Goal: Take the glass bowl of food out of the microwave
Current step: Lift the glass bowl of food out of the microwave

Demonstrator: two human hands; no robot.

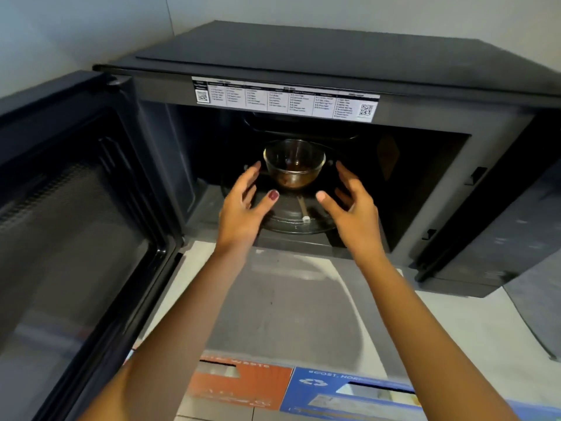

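Inside the dark grey microwave (303, 56), door (69, 223) swung wide to the left. On the round glass turntable (291, 217), toward the back of the cavity: a small clear glass bowl (294, 162) holding a little brown food (293, 177) at the bottom. Standing upright, roughly at the turntable's centre.

Reaching into the opening from below, both bare forearms. Left hand (243, 208) just left of the bowl, palm turned inward, fingers (252, 174) spread and curved, thumb with a dark red painted nail pointing toward the bowl's base. Right hand (352, 208) just right of the bowl, mirrored, fingers (346, 174) spread, thumb angled in. Both hands wide open and empty, flanking the bowl on either side; fingertips close to the rim level but apart from the glass, not touching it.

Along the upper front edge of the cavity, a white printed label (285, 98) with small text and square codes. Below the microwave, a pale bench (455, 323) with a grey mat (282, 299) in front of the opening. At the bottom edge, an orange panel (243, 387) and a blue panel (349, 390) with a recycling symbol, each with a slot.
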